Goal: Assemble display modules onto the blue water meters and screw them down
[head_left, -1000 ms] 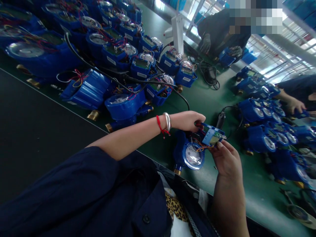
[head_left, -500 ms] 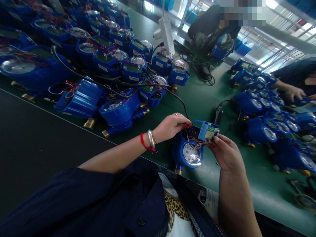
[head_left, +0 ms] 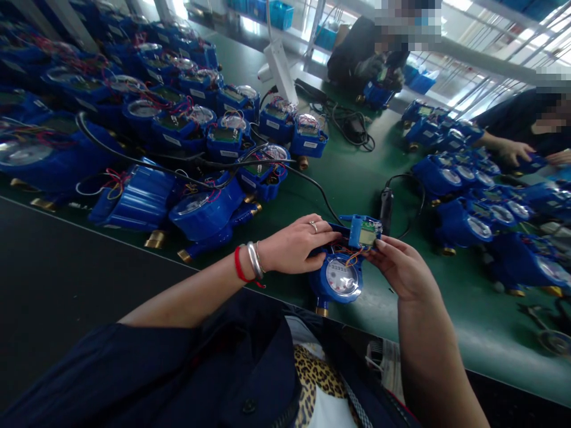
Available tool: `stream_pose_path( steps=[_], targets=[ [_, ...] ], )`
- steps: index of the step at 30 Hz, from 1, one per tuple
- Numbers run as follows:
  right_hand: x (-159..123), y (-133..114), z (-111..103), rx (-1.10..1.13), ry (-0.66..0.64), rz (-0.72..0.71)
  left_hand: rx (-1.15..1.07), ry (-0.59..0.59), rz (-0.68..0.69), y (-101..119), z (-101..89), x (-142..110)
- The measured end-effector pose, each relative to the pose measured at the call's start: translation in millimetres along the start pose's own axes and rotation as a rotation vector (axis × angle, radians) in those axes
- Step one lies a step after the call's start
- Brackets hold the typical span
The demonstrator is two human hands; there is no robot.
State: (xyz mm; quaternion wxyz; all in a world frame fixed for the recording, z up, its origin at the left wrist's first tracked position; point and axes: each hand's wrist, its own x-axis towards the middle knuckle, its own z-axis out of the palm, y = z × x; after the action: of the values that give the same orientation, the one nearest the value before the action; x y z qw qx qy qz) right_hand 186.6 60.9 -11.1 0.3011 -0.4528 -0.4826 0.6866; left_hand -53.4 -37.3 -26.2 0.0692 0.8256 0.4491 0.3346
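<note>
A blue water meter (head_left: pixel 342 277) with a round clear dial and a brass fitting lies at the table's near edge in front of me. My left hand (head_left: pixel 297 245) grips the left side of its housing, fingers reaching over the opened box part and thumb at the near side. Between thumb and fingers, my right hand (head_left: pixel 404 264) holds a display circuit board (head_left: pixel 366 235) in a blue frame, tilted up above the box. Orange and red wires (head_left: pixel 352 257) run from under the board toward the meter. The fingertips of my left hand partly hide the box's inside.
Rows of blue meters (head_left: pixel 196 128) with loose wires crowd the left; more meters (head_left: pixel 477 223) stand at right. A black-handled tool (head_left: pixel 386 208) with a cable lies just beyond. A white power strip (head_left: pixel 280 71) stands farther back. Two co-workers handle meters across the table.
My left hand has shifted from the box's far corner down over its left side, thumb now lower. The board in my right hand is turned more face-up. The view has shifted slightly.
</note>
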Motion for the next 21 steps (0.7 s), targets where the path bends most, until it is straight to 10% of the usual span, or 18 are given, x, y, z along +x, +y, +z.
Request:
stream_pose_path(
  steps=[21],
  targets=[
    [1, -3, 4, -0.004, -0.034, 0.016, 0.108, -0.105, -0.159, 8, 2.7, 20]
  ],
)
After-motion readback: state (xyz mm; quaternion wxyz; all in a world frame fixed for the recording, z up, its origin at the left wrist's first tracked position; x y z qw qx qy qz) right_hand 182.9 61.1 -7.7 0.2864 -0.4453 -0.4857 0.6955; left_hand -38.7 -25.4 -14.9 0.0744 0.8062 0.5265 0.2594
